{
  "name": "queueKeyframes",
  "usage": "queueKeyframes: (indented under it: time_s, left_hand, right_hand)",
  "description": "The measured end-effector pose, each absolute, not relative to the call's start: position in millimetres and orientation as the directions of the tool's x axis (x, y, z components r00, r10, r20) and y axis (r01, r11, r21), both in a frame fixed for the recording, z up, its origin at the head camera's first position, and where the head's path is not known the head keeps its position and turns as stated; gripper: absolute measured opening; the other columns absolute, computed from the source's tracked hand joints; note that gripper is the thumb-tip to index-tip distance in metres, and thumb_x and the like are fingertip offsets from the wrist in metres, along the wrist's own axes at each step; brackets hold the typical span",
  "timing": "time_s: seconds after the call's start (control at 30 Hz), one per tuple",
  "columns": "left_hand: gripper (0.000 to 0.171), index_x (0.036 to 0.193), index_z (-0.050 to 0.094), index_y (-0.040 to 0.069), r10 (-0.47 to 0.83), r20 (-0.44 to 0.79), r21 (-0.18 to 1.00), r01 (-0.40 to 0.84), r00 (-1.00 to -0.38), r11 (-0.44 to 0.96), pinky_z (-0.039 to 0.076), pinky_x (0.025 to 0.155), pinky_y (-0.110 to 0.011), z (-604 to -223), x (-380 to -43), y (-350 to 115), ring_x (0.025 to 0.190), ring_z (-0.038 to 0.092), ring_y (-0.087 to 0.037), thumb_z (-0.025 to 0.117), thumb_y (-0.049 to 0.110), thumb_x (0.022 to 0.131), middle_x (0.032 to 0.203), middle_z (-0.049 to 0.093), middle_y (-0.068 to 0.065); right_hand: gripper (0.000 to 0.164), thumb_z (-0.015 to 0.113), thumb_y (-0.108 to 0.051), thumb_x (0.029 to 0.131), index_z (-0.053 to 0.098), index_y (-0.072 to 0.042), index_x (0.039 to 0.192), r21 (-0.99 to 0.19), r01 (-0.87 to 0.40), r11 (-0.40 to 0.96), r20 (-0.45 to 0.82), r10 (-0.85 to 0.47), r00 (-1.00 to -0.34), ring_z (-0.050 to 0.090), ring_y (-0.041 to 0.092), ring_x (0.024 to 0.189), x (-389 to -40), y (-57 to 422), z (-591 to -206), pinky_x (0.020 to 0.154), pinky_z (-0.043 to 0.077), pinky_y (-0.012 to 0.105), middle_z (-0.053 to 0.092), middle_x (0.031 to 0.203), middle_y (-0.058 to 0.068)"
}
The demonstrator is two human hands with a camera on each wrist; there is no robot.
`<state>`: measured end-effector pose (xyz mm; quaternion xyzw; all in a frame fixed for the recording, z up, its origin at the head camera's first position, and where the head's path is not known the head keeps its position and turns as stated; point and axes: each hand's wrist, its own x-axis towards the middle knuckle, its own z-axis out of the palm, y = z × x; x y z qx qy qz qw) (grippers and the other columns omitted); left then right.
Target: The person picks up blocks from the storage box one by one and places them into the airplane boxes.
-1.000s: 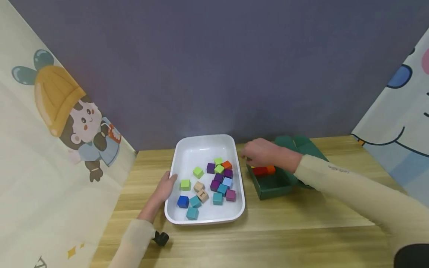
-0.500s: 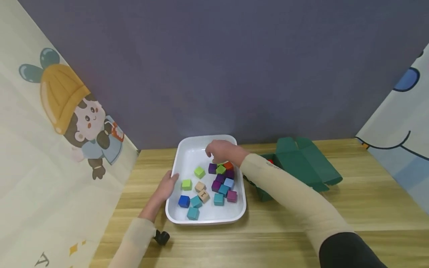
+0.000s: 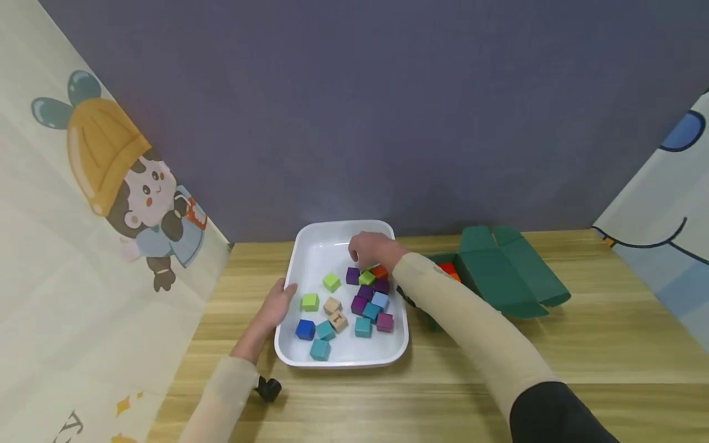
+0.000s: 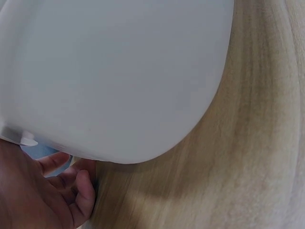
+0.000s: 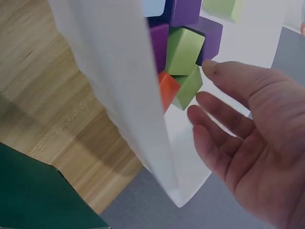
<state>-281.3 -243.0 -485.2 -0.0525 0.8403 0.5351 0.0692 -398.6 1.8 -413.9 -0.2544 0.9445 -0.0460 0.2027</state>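
Observation:
A white tray (image 3: 313, 261) on the wooden table holds several small cubes. My left hand (image 3: 275, 306) holds its left side, thumb over the rim; in the left wrist view my fingers (image 4: 86, 191) curl below the tray's edge. Over the tray's far right part is my right hand (image 3: 370, 249), its fingers loosely bent with nothing between them. In the right wrist view its thumb and fingertips are by a light green cube (image 5: 190, 89), close to another light green cube (image 5: 183, 52) and an orange cube (image 5: 168, 90). Whether they touch cannot be told.
Right of the tray, a green cardboard box (image 3: 512, 271) lies with its lid folded back; red pieces (image 3: 449, 269) show inside, and my right forearm covers part of it. A dark grey wall (image 3: 415, 123) rises behind the table (image 3: 443, 394). Printed cloth hangs at both sides.
My right hand has moved left from above the green box to above the tray, then slightly towards the cubes. The left hand has stayed on the tray's side.

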Motion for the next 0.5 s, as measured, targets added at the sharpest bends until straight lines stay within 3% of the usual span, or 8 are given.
queueKeyframes:
  time_s: [0.23,0.5]
  left_hand:
    - [0.048,0.135,0.038,-0.006,-0.028,-0.181,0.886,-0.176,-0.983,0.429,0.055,0.083,-0.052,-484.7,-282.5,-243.7,0.110,0.057,-0.042,0.035,0.031,0.104,0.126,0.051,-0.030]
    - [0.049,0.135,0.038,-0.007,-0.022,-0.177,0.887,-0.170,-0.984,0.429,0.054,0.083,-0.053,-486.8,-281.8,-243.6,0.110,0.056,-0.043,0.035,0.031,0.104,0.125,0.050,-0.031]
  right_hand:
    - [0.017,0.076,-0.021,0.086,0.069,-0.021,0.101,-0.249,-0.481,0.841,-0.369,-0.542,-0.755,0.055,0.018,0.089,-395.5,-10.8,-414.0,0.073,0.052,0.028,0.060,0.099,-0.005]
    - [0.017,0.079,-0.024,0.081,0.064,-0.020,0.089,-0.158,-0.545,0.823,-0.388,-0.559,-0.732,0.056,0.016,0.082,-385.7,-27.2,-419.1,0.068,0.049,0.029,0.062,0.089,-0.003]
